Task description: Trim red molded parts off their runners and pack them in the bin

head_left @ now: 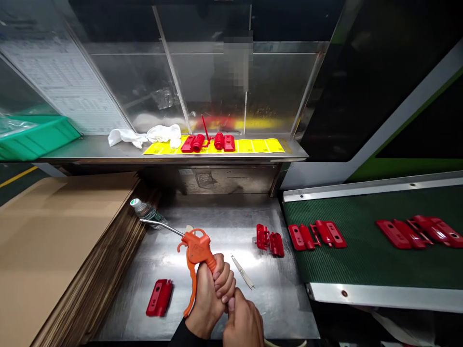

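Orange air blow gun (pixel 196 248): our left hand (pixel 204 301) clamps it, nozzle (pixel 161 227) raised clear; hold by our right hand (pixel 243 325) is unclear.

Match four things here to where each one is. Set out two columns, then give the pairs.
Things:
1. air gun
2. white cloth
3. plastic bottle
4. red parts

Places:
A. on the green belt
B. lying by the cardboard stack
C. with its grip in the left hand
D. on the steel shelf

Pairs: 1-C, 2-D, 3-B, 4-A
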Motion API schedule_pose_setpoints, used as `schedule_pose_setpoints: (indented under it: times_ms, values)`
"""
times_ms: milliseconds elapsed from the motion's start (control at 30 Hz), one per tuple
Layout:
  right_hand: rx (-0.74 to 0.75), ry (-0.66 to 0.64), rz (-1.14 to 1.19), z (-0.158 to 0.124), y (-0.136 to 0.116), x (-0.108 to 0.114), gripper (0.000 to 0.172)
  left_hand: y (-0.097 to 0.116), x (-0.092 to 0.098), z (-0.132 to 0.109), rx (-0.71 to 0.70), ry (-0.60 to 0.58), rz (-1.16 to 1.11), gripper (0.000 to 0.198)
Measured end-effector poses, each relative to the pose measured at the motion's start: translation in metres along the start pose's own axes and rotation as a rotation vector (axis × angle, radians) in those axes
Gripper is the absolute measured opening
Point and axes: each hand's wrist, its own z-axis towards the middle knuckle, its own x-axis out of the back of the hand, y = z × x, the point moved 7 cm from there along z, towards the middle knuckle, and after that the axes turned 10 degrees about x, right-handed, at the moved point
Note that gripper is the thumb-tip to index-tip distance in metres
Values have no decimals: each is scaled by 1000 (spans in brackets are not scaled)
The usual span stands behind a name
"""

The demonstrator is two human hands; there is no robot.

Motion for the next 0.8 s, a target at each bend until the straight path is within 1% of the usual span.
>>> schedule_pose_setpoints:
  times_ms: [100,233,333,400,467,533,567,700,800]
  values:
    - [-6,10,1,-1,-2,0,24,1,0,-1,5,-5,7,37]
    - [45,42,106,4,3,-2,26,0,-2,0,38,-30,14,40]
    - [82,16,164,12,9,-6,31,-1,-2,5,66,-34,13,43]
    - [69,-10,163,19,14,-10,34,-2,5,14,83,-18,13,46]
    - [29,-16,128,27,19,-15,36,-5,20,29,103,21,12,51]
    - [-20,-9,70,35,26,-23,36,-11,45,48,133,92,8,53]
    - [-43,-8,35,39,29,-27,35,-15,59,59,151,135,4,51]
    - [-99,-21,-88,51,45,-48,30,-35,114,98,216,307,-20,29]
    - [-112,-27,-161,56,56,-58,29,-52,142,119,249,405,-41,25]
